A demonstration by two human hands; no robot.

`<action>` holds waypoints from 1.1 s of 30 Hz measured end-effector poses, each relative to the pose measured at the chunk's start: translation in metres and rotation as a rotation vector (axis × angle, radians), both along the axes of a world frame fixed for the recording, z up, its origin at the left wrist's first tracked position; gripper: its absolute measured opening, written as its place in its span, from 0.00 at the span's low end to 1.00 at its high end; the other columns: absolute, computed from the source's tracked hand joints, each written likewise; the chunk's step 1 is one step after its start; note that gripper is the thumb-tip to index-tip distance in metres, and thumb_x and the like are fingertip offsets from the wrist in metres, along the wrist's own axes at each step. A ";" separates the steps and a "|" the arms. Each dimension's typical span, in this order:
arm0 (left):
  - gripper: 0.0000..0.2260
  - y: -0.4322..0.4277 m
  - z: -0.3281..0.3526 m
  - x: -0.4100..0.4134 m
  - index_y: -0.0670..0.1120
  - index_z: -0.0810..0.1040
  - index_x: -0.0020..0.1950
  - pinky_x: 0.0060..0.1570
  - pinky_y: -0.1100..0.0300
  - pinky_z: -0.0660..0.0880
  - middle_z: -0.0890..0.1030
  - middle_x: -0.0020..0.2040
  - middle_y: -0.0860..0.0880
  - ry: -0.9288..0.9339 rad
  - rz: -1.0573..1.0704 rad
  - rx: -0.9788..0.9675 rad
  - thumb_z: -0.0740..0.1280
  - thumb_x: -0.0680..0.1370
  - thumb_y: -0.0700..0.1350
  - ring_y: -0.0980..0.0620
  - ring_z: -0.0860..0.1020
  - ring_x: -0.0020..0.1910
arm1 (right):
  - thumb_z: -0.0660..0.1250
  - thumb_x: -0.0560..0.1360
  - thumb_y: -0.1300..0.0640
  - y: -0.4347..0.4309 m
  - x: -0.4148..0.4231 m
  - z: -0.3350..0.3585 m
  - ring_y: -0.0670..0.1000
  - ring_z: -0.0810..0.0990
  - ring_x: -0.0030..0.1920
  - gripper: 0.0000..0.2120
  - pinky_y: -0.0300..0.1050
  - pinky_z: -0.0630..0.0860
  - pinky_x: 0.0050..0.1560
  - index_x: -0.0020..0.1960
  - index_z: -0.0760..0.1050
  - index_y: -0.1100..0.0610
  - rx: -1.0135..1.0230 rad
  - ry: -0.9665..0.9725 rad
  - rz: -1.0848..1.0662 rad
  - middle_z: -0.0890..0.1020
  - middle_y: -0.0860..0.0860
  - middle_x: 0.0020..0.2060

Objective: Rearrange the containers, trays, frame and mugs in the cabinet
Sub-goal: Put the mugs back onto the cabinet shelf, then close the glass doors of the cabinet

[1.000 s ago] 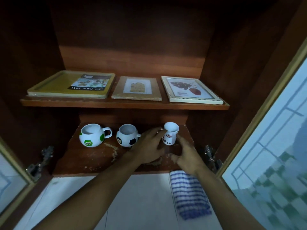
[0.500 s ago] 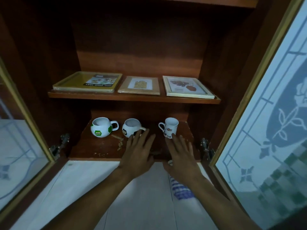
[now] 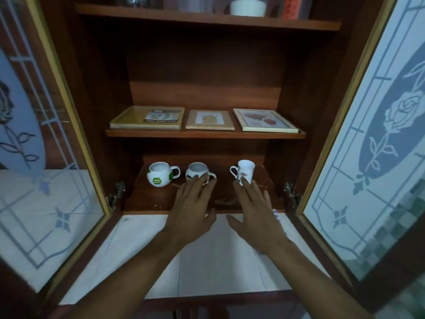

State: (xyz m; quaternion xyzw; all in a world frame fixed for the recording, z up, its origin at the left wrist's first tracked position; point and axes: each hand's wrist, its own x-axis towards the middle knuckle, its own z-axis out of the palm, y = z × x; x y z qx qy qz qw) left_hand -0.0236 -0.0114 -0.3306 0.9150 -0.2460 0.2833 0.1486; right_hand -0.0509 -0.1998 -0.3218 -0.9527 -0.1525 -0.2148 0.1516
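Let go of tall white mug [image 3: 245, 172], flanked by both hands a second ago; now upright at right of lower shelf [image 3: 158, 200], apart from football mug [image 3: 197, 172]. Left hand [image 3: 192, 204], right hand [image 3: 256, 211]: flat, fingers straight, holding nothing. Mug row probably done. Scuffed wood, white tiled counter [image 3: 207, 263] below, etched-glass door [image 3: 379, 169] wide open.

Centre frame, 3 mugs line the bottom shelf [image 3: 147, 200]: a green-patched mug [image 3: 159, 174], a football mug [image 3: 195, 172], a tall mug [image 3: 245, 169]. The left hand [image 3: 192, 208] and right hand [image 3: 255, 210] spread flat before them. Above lie a yellow tray [image 3: 135, 118], a brown tray [image 3: 209, 120] and a frame [image 3: 264, 119].
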 end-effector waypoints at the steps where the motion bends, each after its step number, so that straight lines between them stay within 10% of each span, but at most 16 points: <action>1: 0.35 0.005 0.002 -0.003 0.43 0.68 0.73 0.66 0.41 0.68 0.70 0.71 0.41 -0.006 -0.004 -0.002 0.73 0.68 0.45 0.39 0.68 0.70 | 0.68 0.76 0.46 0.005 -0.004 0.003 0.58 0.52 0.78 0.37 0.57 0.43 0.72 0.78 0.57 0.57 0.007 -0.008 -0.003 0.57 0.54 0.78; 13: 0.28 0.018 0.082 -0.042 0.44 0.68 0.73 0.68 0.53 0.65 0.69 0.73 0.46 -0.191 0.004 -0.218 0.66 0.73 0.49 0.48 0.67 0.71 | 0.69 0.77 0.52 0.030 -0.031 0.081 0.35 0.50 0.74 0.33 0.42 0.55 0.75 0.77 0.58 0.48 0.367 -0.104 0.203 0.53 0.30 0.72; 19: 0.29 0.045 0.164 -0.069 0.47 0.64 0.75 0.70 0.53 0.66 0.67 0.73 0.50 -0.314 0.008 -0.351 0.66 0.75 0.50 0.56 0.63 0.73 | 0.70 0.76 0.55 0.063 -0.047 0.163 0.33 0.59 0.72 0.28 0.24 0.56 0.68 0.73 0.65 0.47 0.520 -0.285 0.358 0.66 0.40 0.73; 33: 0.26 0.119 0.265 -0.121 0.43 0.68 0.72 0.68 0.63 0.65 0.72 0.69 0.48 -0.632 0.158 -0.340 0.69 0.76 0.45 0.54 0.69 0.69 | 0.69 0.76 0.56 0.158 -0.067 0.270 0.38 0.70 0.67 0.22 0.46 0.71 0.67 0.68 0.70 0.46 0.783 -0.269 0.786 0.74 0.39 0.64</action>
